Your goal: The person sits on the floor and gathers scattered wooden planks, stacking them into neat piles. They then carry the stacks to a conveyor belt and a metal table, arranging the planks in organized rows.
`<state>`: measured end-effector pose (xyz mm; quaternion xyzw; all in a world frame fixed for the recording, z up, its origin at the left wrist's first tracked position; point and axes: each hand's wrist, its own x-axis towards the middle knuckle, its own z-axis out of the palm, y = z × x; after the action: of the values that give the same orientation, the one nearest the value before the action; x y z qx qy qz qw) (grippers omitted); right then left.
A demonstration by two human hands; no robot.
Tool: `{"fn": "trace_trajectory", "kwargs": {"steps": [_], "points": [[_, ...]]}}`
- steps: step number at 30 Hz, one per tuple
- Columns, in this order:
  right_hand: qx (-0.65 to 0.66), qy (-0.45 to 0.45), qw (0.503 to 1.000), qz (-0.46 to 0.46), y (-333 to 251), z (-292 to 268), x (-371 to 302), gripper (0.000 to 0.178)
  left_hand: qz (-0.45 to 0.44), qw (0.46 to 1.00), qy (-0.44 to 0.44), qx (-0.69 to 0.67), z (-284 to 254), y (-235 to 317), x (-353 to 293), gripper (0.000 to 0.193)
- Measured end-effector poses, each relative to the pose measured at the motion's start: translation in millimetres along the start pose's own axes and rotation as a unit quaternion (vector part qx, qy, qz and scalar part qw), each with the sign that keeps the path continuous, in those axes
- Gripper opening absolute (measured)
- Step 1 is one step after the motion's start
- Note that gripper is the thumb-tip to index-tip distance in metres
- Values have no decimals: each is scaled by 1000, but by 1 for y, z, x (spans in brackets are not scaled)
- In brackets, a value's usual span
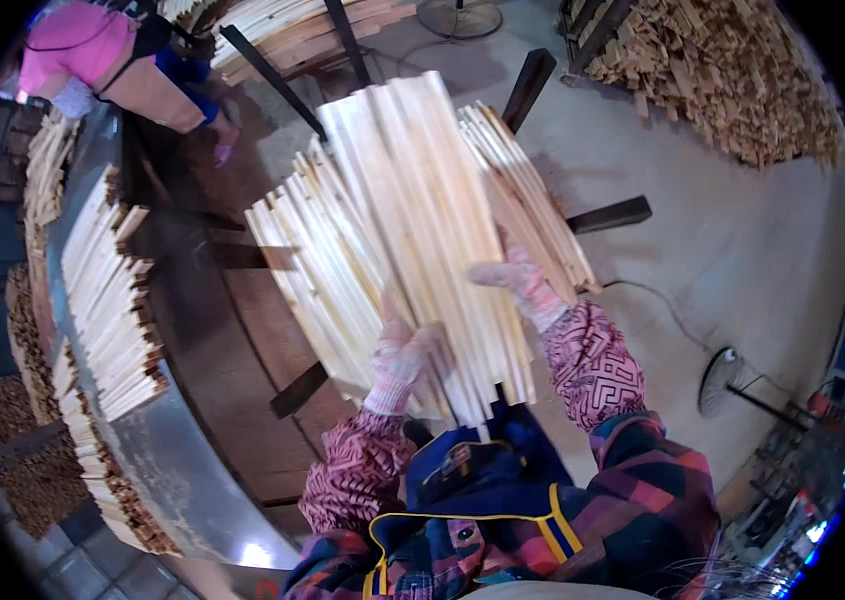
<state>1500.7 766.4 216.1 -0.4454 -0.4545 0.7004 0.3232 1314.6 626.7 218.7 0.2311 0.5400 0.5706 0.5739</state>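
Note:
A bundle of long pale wooden strips (428,190) lies lengthwise in front of me, its near ends close to my dark blue apron. My left hand (400,362), in a pale knit glove, grips the bundle's left side near the close end. On the right edge, my gloved right hand (525,282) holds it with the thumb over the top; its other fingers are mostly hidden. More wooden strips (308,250) are stacked under and left of the bundle. Another stack of strips (533,205) shows along its right side.
Dark rack bars (613,215) stick out around the stacks. At left, a metal-topped table (188,450) carries rows of strips (108,310). Another person in pink (83,45) stands at the upper left. A large wood pile (723,80) and a fan (718,382) are at right.

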Motion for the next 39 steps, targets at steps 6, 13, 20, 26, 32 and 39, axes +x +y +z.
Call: {"fn": "trace_trajectory", "kwargs": {"steps": [6, 13, 20, 26, 32, 39], "points": [[-28, 55, 996, 64, -21, -111, 67, 87, -227, 972, -10, -54, 107, -82, 119, 93], [-160, 26, 985, 62, 3, -152, 149, 85, -262, 965, 7, 4, 131, -139, 211, 93], [5, 2, 994, 113, 48, -166, 166, 88, -206, 975, 66, -41, 122, -161, 199, 83], [-46, -18, 974, 221, 37, -176, 183, 93, -142, 969, 67, 191, 120, -170, 203, 80], [-124, -34, 971, 202, 56, -167, 188, 93, -143, 811, -60, 564, 91, -128, 223, 37], [-392, 20, 917, 71, 126, -171, 187, 71, -313, 747, -123, 574, 72, -72, 248, 45]]}}
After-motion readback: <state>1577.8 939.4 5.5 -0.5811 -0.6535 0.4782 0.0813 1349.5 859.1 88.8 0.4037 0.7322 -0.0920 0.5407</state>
